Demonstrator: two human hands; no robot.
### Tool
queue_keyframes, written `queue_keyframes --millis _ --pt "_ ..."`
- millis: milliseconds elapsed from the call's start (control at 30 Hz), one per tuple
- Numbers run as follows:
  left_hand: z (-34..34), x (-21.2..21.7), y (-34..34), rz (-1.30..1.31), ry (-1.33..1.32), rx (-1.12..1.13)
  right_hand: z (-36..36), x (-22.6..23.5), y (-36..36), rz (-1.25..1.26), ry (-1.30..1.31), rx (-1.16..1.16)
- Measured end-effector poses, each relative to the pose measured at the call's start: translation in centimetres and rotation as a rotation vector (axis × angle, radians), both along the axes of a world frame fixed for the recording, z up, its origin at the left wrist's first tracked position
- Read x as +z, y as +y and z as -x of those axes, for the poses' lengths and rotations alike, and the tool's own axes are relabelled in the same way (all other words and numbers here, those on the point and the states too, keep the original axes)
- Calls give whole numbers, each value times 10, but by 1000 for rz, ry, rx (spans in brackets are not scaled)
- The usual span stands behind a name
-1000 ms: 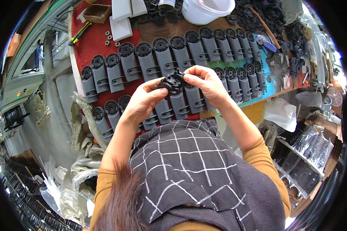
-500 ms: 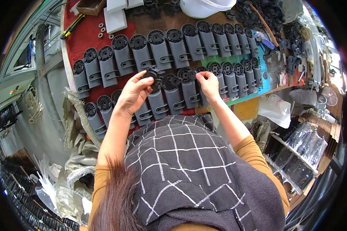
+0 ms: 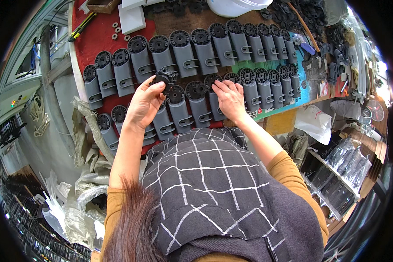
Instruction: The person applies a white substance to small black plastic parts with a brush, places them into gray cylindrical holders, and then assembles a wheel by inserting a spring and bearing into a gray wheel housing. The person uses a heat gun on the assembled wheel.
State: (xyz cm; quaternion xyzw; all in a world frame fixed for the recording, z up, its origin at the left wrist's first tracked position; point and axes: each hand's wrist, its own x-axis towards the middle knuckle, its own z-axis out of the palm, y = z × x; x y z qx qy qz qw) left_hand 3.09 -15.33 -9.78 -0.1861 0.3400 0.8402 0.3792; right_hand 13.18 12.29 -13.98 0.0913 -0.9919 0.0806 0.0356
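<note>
Two curved rows of grey plastic tubes (image 3: 184,56) lie on the worktable, their upper ends carrying round black slotted discs. My left hand (image 3: 143,105) is closed round a bunch of black plastic discs (image 3: 166,77), held over the nearer row's left part. At the middle of that row, my right hand (image 3: 230,100) has its fingertips drawn together on a black disc (image 3: 211,80) at the top of one grey tube (image 3: 216,108). Those fingers hide part of the disc. Just left of it, another tube (image 3: 199,109) bears a black disc with a raised piece on it.
A white tub (image 3: 238,8) stands at the far edge beside heaped black parts (image 3: 288,17). On the red cloth at far left lie a yellow cutter knife (image 3: 82,27), small rings (image 3: 115,30) and a white block (image 3: 132,19). A white bag (image 3: 313,124) hangs at the right edge.
My right hand has come down and slightly left, from above the row onto a tube's top. My left hand, still holding the discs, has shifted slightly left.
</note>
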Motion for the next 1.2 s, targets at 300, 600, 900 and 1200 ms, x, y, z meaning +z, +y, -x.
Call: queue_keyframes --millis 300,600,900,1200 --pt "-2 1 -2 -37 43 -1 15 1 -35 134 -76 -279" --pt "-3 -7 -6 4 35 16 18 3 -35 176 -68 -257" --pt "0 0 -7 19 58 19 21 6 -32 111 16 -235" --pt "1 -7 -2 15 23 19 11 12 32 -111 37 -442"
